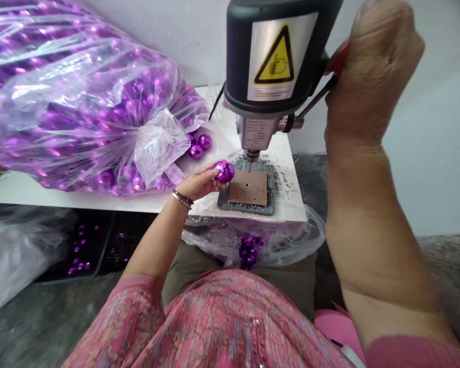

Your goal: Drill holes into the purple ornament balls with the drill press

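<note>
A shiny purple faceted ball (224, 171) is held in the fingers of my left hand (207, 182), just left of the drill press bit. My right hand (381, 66) is raised at the upper right, wrapped round the red-knobbed lever (339, 60) of the black drill press (237, 61). Below the bit, a brown square plate (248, 194) with a small hole lies on the grey metal base (270, 207). Dark shavings are scattered around it.
A big clear bag of purple balls (80, 102) fills the left of the white table (138, 203). Loose balls (204, 141) lie beside it. An open plastic bag (287, 245) with purple pieces hangs at the table's front edge, over my lap. Black crates (111, 250) stand below left.
</note>
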Available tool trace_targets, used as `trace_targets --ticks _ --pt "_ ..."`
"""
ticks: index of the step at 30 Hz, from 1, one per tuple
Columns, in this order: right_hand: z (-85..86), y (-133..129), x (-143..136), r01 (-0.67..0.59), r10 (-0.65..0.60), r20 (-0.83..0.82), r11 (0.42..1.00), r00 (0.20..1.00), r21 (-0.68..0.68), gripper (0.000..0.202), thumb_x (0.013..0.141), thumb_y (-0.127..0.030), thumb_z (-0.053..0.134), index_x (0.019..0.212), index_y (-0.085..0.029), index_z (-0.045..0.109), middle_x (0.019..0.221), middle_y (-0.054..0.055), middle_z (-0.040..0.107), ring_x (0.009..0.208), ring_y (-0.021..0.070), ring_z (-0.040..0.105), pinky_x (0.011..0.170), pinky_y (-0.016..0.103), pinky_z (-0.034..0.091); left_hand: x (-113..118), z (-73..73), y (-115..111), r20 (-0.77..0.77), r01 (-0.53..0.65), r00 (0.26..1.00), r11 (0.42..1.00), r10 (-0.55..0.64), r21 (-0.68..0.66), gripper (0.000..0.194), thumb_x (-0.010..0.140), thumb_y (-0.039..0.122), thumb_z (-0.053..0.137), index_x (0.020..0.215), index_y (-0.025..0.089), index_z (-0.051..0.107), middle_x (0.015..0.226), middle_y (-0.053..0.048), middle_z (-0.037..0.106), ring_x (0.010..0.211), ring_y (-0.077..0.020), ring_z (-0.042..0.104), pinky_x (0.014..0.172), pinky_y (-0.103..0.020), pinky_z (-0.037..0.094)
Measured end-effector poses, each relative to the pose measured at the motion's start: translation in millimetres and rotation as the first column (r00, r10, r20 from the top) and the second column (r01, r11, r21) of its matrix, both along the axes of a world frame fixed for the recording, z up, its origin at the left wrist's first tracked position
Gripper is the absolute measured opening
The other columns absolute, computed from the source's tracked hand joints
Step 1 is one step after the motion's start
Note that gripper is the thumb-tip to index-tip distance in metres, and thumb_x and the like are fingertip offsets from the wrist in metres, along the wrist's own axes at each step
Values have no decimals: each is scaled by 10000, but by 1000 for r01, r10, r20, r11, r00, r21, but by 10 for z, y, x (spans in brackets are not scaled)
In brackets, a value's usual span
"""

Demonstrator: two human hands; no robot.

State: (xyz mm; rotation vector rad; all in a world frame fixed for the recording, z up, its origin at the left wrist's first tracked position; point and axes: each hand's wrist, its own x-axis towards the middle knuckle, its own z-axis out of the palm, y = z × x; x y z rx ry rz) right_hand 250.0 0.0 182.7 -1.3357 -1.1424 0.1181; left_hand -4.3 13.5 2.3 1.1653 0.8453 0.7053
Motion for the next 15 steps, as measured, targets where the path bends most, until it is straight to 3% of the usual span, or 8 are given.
trace_targets --ticks 2,5,9,13,15 --pt "21 68 26 -16 16 -30 1000 999 -6 330 1000 -224 342 682 -163 281 686 -59 275 662 -27 267 799 189 302 69 -64 -51 94 17 996 994 -7 -108 694 771 515 813 1351 226 565 911 -29 702 729 -145 685 644 -256 497" --pt "49 177 48 -41 40 -95 999 995 -17 362 1007 -213 335 657 -152 267 664 -56 276 650 -31 247 752 191 281 133 -123 -69 126 -2 992 988 22 -157 714 741 451 861 1346 239 548 945 -20 698 767 -145 704 607 -225 469" --pt "38 251 46 -45 44 -106 999 993 -6 363 1008 -230 324 659 -155 257 648 -54 241 640 -33 232 728 192 261 169 -141 -96 145 -1 989 986 25 -166 761 668 385 924 1321 261 552 993 -10 683 741 -119 685 570 -201 434" --pt "0 279 82 -73 77 -90 996 993 45 342 996 -226 312 672 -164 220 665 -51 214 652 -46 214 744 160 264 205 -160 -140 179 -14 983 991 38 -136 729 741 459 862 1365 270 536 1016 -26 672 790 -122 658 606 -210 454" --pt "-25 304 126 -110 122 -107 988 987 110 330 983 -230 321 675 -162 222 659 -59 213 654 -52 192 741 147 260 238 -166 -142 116 -39 992 995 49 -88 716 781 470 815 1403 273 520 1053 -33 669 809 -124 637 624 -218 460"
